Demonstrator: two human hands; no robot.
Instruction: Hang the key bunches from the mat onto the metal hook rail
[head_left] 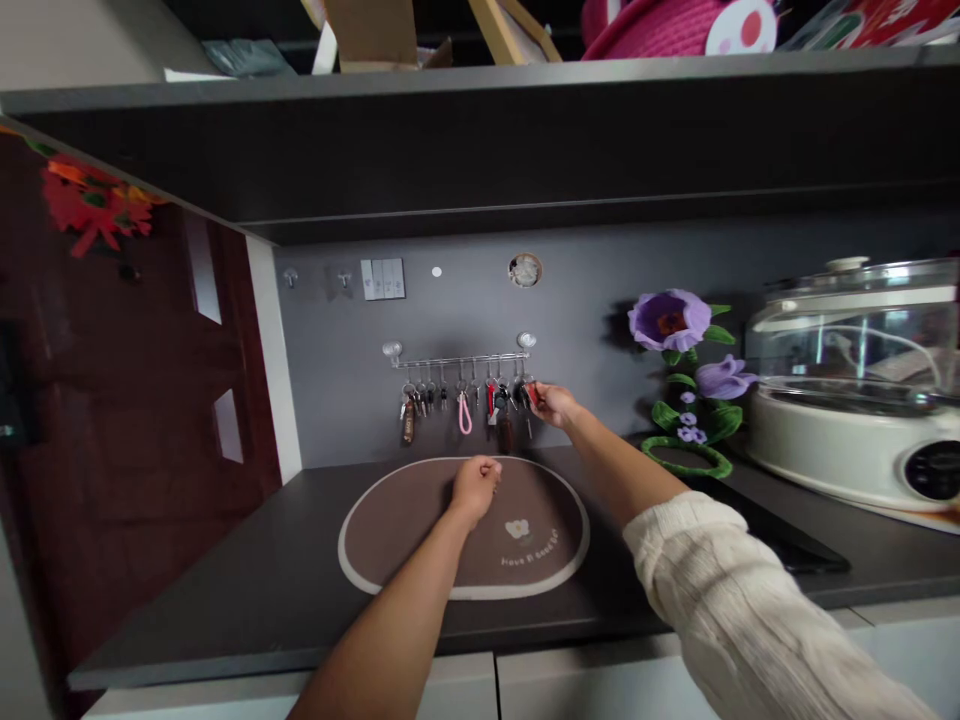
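Observation:
A clear rack (461, 361) with hooks runs along the grey back wall, and several bunches of keys (430, 393) hang from it. At its right end my right hand (553, 403) pinches a small red keychain (532, 392), close beside dark keys. A red fob (491, 398) and a pink loop strap (464, 413) hang farther left, as does a brown tag (408, 420). My left hand (476, 488) is closed in a loose fist over the brown oval mat (405, 520), below the keys. Nothing shows in its fingers.
A white cooker (840, 430) with a clear lid stands at the right. Beside it are purple crafted flowers (670, 320) with a green ring base (686, 458). A dark shelf (480, 140) overhangs the counter (247, 560). Red flowers (97, 205) hang at the left.

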